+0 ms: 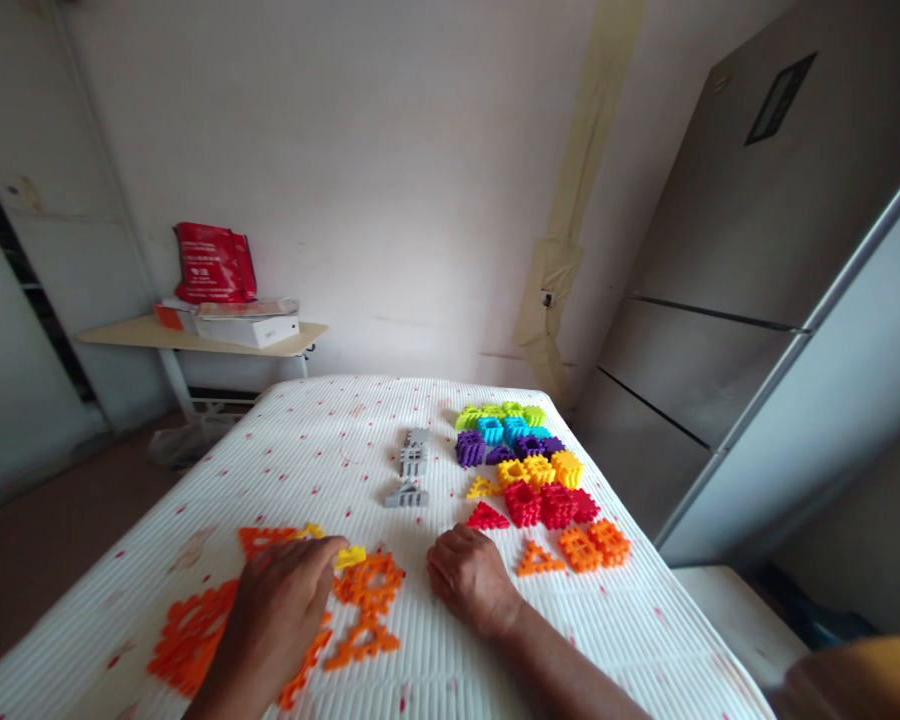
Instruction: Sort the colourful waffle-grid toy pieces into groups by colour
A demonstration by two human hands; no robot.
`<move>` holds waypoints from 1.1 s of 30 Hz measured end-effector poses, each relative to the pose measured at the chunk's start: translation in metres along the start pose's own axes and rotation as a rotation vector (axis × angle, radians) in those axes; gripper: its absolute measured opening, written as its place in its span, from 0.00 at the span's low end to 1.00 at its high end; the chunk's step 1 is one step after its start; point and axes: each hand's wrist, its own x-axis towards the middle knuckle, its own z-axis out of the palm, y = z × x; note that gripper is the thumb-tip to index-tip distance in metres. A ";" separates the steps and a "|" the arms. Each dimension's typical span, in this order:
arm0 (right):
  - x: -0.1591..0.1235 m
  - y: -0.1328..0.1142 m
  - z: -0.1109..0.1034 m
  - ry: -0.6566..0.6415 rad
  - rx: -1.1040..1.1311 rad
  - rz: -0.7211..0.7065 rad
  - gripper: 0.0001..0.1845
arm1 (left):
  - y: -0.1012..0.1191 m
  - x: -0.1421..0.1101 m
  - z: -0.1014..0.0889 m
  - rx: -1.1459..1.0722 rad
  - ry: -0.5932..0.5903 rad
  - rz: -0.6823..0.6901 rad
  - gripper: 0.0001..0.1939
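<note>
the left hand (289, 570) lies over orange pieces (176, 655) by a yellow piece (351, 557) on the surface (352, 440), its grip hidden; the right hand (469, 578), apart, rests curled near a red triangle (487, 517), grip unclear.

Your left hand (285, 590) covers part of the orange pieces (195, 635), hiding its fingertips. Your right hand (471, 580) conceals its own palm. The fridge (682, 260) runs past the top edge, its panel (781, 98) unreadably small.

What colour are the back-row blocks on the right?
Lime green; the blocks show best in the head view, the only one.
</note>
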 end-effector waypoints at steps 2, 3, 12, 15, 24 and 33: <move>0.000 -0.001 0.000 0.002 0.010 0.002 0.11 | -0.002 0.000 0.001 -0.048 0.074 -0.075 0.18; 0.001 -0.002 -0.001 0.003 0.024 0.003 0.11 | -0.003 0.001 0.001 -0.079 0.107 -0.119 0.18; 0.014 -0.022 -0.008 0.055 0.688 0.290 0.13 | 0.013 0.011 -0.006 -0.679 0.140 -0.455 0.19; 0.024 -0.035 -0.006 0.070 1.002 0.371 0.15 | 0.023 0.013 -0.005 -0.824 0.095 -0.496 0.19; 0.040 -0.050 0.010 0.128 1.582 0.591 0.15 | 0.021 0.008 0.018 -0.722 0.044 -0.407 0.19; 0.037 -0.043 0.011 0.163 1.475 0.619 0.15 | 0.016 0.006 0.024 -0.713 0.047 -0.316 0.17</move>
